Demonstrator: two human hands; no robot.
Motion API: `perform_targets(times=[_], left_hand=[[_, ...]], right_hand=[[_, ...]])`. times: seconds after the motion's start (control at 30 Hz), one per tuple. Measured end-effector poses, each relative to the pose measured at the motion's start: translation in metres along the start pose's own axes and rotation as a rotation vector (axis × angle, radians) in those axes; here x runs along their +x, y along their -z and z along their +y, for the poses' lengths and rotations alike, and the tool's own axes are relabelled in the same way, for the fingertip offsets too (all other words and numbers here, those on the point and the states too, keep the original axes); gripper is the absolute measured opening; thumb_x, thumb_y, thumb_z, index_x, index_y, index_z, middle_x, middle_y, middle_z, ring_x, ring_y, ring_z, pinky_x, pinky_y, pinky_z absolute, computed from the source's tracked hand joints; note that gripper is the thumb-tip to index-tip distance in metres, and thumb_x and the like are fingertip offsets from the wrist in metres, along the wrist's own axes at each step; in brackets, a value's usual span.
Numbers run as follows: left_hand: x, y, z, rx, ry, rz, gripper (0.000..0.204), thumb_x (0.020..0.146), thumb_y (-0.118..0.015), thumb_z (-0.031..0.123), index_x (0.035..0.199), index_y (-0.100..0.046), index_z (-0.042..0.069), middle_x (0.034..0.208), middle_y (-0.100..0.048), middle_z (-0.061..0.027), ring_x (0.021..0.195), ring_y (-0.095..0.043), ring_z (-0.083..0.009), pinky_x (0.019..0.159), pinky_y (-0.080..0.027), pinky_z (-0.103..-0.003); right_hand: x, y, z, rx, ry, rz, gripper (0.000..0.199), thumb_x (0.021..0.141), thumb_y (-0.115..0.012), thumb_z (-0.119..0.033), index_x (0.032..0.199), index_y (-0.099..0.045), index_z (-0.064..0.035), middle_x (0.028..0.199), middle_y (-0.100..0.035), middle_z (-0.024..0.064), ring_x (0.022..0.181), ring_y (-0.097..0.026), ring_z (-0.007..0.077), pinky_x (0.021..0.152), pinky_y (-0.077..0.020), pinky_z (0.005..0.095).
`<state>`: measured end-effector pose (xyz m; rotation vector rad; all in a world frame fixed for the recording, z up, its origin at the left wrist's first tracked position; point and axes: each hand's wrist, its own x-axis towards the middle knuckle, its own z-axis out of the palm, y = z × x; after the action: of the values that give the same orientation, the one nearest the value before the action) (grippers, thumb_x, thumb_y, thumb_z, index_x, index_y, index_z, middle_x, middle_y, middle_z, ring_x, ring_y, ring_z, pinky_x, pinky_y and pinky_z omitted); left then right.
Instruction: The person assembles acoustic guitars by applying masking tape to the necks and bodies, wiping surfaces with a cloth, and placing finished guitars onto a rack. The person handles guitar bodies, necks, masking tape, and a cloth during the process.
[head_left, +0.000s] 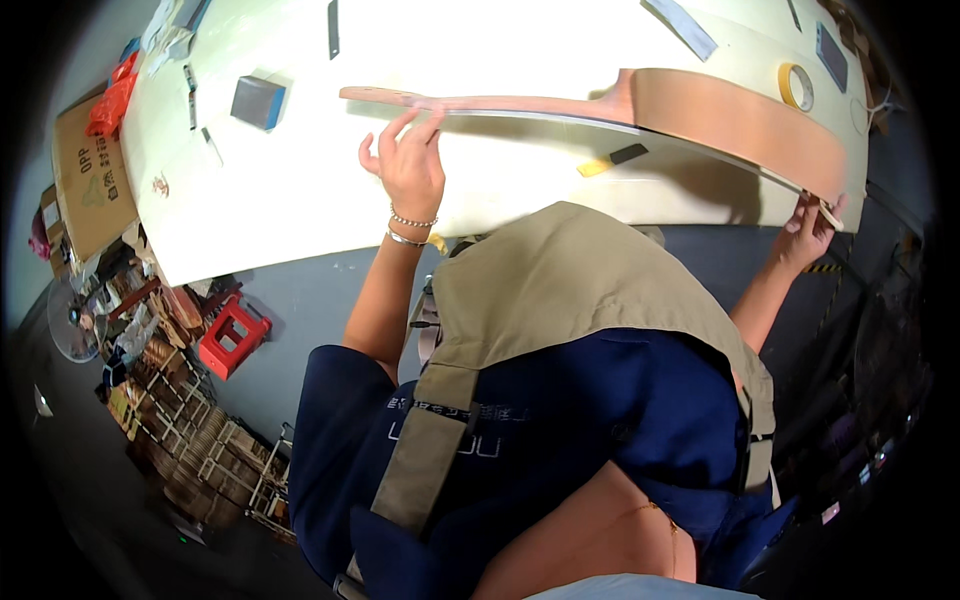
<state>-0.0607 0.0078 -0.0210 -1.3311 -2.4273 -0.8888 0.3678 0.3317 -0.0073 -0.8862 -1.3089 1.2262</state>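
An unfinished wooden guitar (735, 115) lies across the worktable, its side turned up and its neck pointing left. My left hand (410, 170) has its fingertips on the neck close to the headstock, with the thumb held apart from the wood. At the far right end of the body, my right hand (803, 235) grips the lower edge. A small pale piece shows beside its fingertips; what it is I cannot make out. Near the body, a yellow strip (594, 168) and a small black piece (629, 154) lie on the table.
The pale worktable (290, 190) carries a dark block (258, 102), a roll of yellow tape (796, 87), a grey strip (682, 27) and a dark flat pad (831, 57). Left of it stand a cardboard box (92, 172), a red stool (234, 336) and racked wooden parts (200, 450).
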Motion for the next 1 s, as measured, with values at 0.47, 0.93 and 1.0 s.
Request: perform_targets(times=[0.47, 0.93, 1.0], left_hand=[[-0.017, -0.013, 0.000, 0.216, -0.155, -0.139, 0.041, 0.079, -0.065, 0.014, 0.119, -0.063, 0.017, 0.114, -0.056, 0.0019, 0.122, -0.039, -0.0241, 0.107, 0.003, -0.052], [0.010, -0.045, 0.105, -0.043, -0.295, -0.216, 0.043, 0.079, -0.060, 0.011, 0.119, -0.061, 0.024, 0.124, -0.054, 0.0096, 0.122, -0.041, -0.0215, 0.108, 0.006, -0.054], [0.012, -0.053, 0.120, -0.014, -0.356, -0.217, 0.043, 0.079, -0.061, 0.012, 0.120, -0.061, 0.024, 0.124, -0.054, 0.0094, 0.122, -0.041, -0.0206, 0.108, 0.007, -0.054]], right_hand=[[-0.007, -0.041, -0.010, -0.146, 0.095, 0.231, 0.052, 0.086, -0.053, 0.010, 0.135, -0.036, 0.0063, 0.120, -0.055, 0.0154, 0.106, -0.057, 0.0207, 0.096, -0.0478, 0.0375], [-0.007, -0.058, -0.016, -0.121, 0.070, 0.262, 0.055, 0.084, -0.055, 0.014, 0.135, -0.035, 0.0068, 0.119, -0.057, 0.0172, 0.104, -0.059, 0.0197, 0.096, -0.0475, 0.0348], [-0.006, -0.056, -0.013, -0.058, 0.083, 0.258, 0.057, 0.081, -0.060, 0.013, 0.134, -0.038, 0.0062, 0.109, -0.059, 0.0110, 0.100, -0.059, 0.0169, 0.093, -0.0505, 0.0316]])
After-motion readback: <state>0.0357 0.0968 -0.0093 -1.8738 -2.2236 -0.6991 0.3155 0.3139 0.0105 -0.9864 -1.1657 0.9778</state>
